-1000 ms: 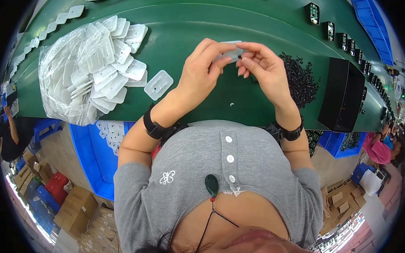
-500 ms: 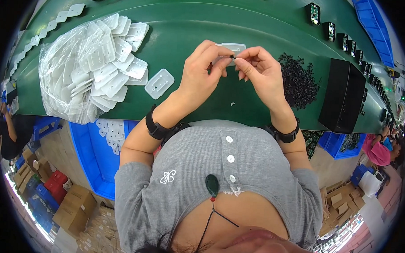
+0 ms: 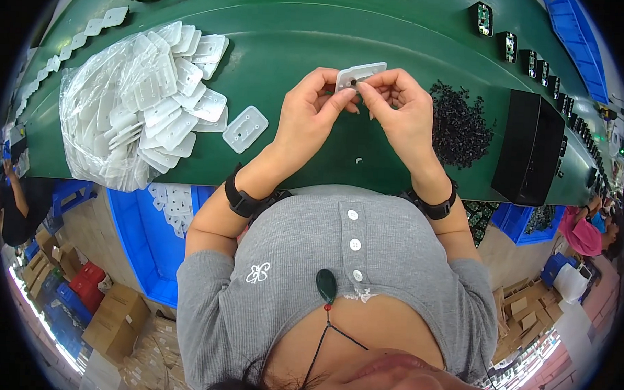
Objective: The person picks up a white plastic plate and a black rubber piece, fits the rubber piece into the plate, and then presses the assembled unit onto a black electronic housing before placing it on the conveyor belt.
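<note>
My left hand point(image 3: 314, 104) is closed on the edge of a white plastic cover plate point(image 3: 363, 70), tilted up over the table. My right hand point(image 3: 402, 110) is closed at the front of this plate. Its thumb and index fingertips meet at a small black plastic part point(image 3: 354, 82), set against the plate's face. Whether the part sits in a hole cannot be made out. Left of my hands, another white plate point(image 3: 245, 129) lies flat. To the right is a pile of small black parts point(image 3: 460, 124).
A plastic bag point(image 3: 88, 118) spills many white plates at left. A black box point(image 3: 527, 147) stands right of the black pile. Black housings with circuit boards point(image 3: 481, 21) line the far right. Below the table edge is a blue bin point(image 3: 133, 237). A tiny white scrap point(image 3: 358, 160) lies nearby.
The white plate, earlier mostly behind my fingers, is now tilted up in my left hand. The small black part, formerly pinched between both hands, is now against the plate's face.
</note>
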The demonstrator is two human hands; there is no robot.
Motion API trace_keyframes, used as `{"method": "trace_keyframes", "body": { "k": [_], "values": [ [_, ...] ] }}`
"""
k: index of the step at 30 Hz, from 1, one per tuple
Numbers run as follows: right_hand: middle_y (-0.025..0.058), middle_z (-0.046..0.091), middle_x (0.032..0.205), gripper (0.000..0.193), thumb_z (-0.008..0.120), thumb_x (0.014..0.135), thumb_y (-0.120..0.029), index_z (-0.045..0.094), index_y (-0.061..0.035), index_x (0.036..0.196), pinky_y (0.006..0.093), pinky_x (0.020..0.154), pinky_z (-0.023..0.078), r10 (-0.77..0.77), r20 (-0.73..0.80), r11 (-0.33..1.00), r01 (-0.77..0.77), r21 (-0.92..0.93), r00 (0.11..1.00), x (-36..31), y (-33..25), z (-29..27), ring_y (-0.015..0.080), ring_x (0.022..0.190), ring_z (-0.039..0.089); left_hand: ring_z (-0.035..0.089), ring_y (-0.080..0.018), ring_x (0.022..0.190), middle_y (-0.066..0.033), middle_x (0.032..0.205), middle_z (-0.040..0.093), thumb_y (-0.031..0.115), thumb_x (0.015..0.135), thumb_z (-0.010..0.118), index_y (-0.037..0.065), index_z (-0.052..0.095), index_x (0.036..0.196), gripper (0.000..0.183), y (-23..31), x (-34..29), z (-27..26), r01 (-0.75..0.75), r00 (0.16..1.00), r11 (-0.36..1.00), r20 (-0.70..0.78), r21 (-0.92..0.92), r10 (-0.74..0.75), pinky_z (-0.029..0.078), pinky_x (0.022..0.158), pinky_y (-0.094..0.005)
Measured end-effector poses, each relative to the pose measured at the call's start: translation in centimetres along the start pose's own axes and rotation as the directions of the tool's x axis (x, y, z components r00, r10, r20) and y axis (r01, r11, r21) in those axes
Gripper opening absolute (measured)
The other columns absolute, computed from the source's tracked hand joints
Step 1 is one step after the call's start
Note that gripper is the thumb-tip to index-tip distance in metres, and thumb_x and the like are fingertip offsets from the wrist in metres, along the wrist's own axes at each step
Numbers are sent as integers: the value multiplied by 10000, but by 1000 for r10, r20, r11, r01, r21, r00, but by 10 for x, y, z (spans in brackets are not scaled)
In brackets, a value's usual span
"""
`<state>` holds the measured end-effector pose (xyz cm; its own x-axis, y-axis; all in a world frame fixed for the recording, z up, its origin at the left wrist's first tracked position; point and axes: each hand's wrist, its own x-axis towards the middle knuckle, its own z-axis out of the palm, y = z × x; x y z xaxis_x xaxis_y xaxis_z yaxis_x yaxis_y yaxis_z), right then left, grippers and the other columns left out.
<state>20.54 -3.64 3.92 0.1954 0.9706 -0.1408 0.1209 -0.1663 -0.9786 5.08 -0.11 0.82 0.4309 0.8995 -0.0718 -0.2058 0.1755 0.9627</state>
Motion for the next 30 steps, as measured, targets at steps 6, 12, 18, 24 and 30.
{"method": "trace_keyframes", "body": {
  "k": [6, 12, 18, 24, 30],
  "values": [
    [22, 628, 809, 130, 706, 889, -73, 611, 9, 919, 186, 561, 442, 58, 22, 984, -61, 165, 998, 0, 3, 4, 42, 663, 557, 622, -106, 736, -69, 949, 609, 34, 935, 614, -46, 574, 975, 97, 0, 3, -1, -136, 989, 989, -42, 62, 139, 529, 660, -228],
    [-27, 546, 853, 260, 777, 837, -152, 597, -37, 984, 176, 633, 371, -171, -176, 984, 158, -85, 969, -4, 9, -5, 48, 700, 463, 612, -103, 712, -66, 865, 642, 81, 946, 623, -20, 587, 963, 108, 0, -2, -6, 19, 999, 995, -26, -102, -22, 504, 647, -222],
    [-41, 536, 851, 289, 791, 803, -163, 596, -55, 986, 215, 660, 370, -147, 81, 967, 161, -196, 986, 6, 8, -12, 53, 731, 458, 620, -107, 716, -65, 839, 652, 110, 959, 609, -21, 601, 1005, 139, 2, -1, -7, 59, 997, 997, 59, -58, -55, 502, 672, -227],
    [-13, 549, 866, 220, 750, 838, -84, 544, -48, 910, 198, 659, 395, -14, 118, 1000, 17, -25, 993, 15, 19, -20, 55, 780, 506, 619, -99, 715, -56, 846, 657, 170, 1009, 528, -29, 615, 1068, 225, 7, 11, -8, 57, 995, 998, 83, 4, -57, 503, 679, -234],
    [23, 599, 987, 428, 784, 808, -258, 568, -73, 1128, 265, 723, 465, -119, 276, 928, 206, -311, 954, 60, -20, -64, 113, 803, 543, 625, -175, 691, -71, 805, 657, 143, 1005, 511, 20, 638, 1008, 177, 1, 41, -36, 91, 985, 882, -173, 463, -11, 479, 643, -282]
  ]
}}
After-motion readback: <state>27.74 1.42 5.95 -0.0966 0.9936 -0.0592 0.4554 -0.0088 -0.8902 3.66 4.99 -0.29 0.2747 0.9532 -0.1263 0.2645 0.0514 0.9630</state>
